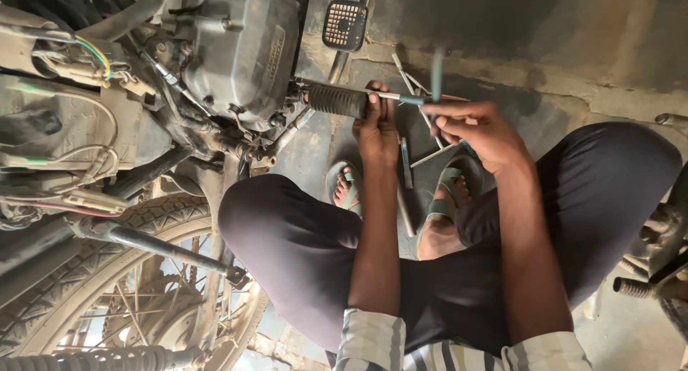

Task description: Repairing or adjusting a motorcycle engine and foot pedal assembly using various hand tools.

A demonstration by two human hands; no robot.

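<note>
Currently your left hand (pixel 376 127) grips the ribbed footrest (pixel 337 100) beside the engine casing (pixel 240 49) while your right hand (pixel 476 127) pinches the T-handle wrench (pixel 423 95), which, judging by its blur, could slip off

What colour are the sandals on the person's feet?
The sandals are a muted grey-green, seen in the head view, between the knees.
</note>
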